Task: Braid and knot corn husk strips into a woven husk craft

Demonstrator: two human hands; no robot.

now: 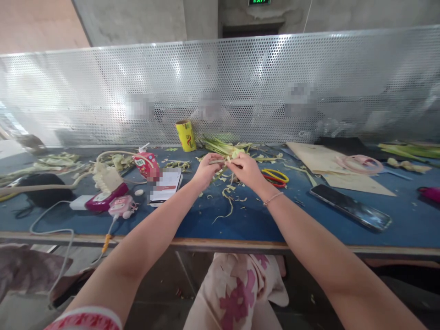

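My left hand (pixel 205 170) and my right hand (pixel 244 168) meet above the middle of the blue table (pixel 247 220). Both are closed in a pinch on a small folded piece of pale green leaf strip (pixel 229 157) held between them. Thin strands hang from it toward a scatter of leaf trimmings (pixel 228 195) on the table below. A bundle of long green leaf strips (pixel 220 145) lies just behind my hands. A thin bracelet circles my right wrist.
A yellow can (pixel 186 135) stands at the back. Left: a pink carton (pixel 147 165), a phone (pixel 165 184), pink gadgets (pixel 113 201), cables. Right: red and yellow bands (pixel 277 178), a dark phone (pixel 350 207), cardboard (pixel 330 167), a pink ring (pixel 359 163). A perforated metal screen (pixel 275 82) backs the table.
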